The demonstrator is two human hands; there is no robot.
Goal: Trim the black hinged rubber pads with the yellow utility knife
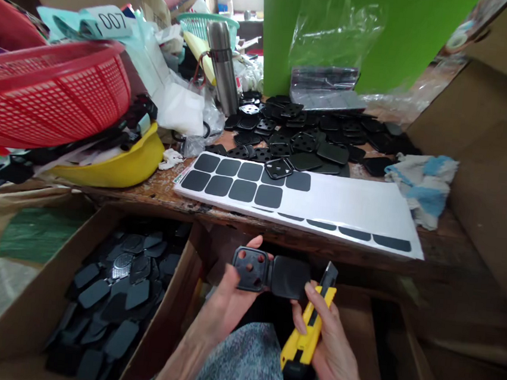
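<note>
In the head view, my left hand (226, 301) grips a black hinged plastic case (290, 277) that lies unfolded above my lap. Its left half has several round holes, through which skin shows; its right half is a flat, plain panel. My right hand (331, 341) is wrapped around a yellow utility knife (308, 333), blade end pointing up and away from me. The thumb of that hand also touches the right edge of the case. Beyond my hands, a white sheet of dark square stickers (346, 202) lies along the table edge, with another small black case (278, 168) on it.
Many black cases (305, 141) are heaped on the table behind the sheet. A cardboard box (176, 290) of black pieces stands at lower left. Nearby are a red basket (89, 81), a yellow bowl (126, 163), a steel flask (224, 70) and a cloth (429, 183).
</note>
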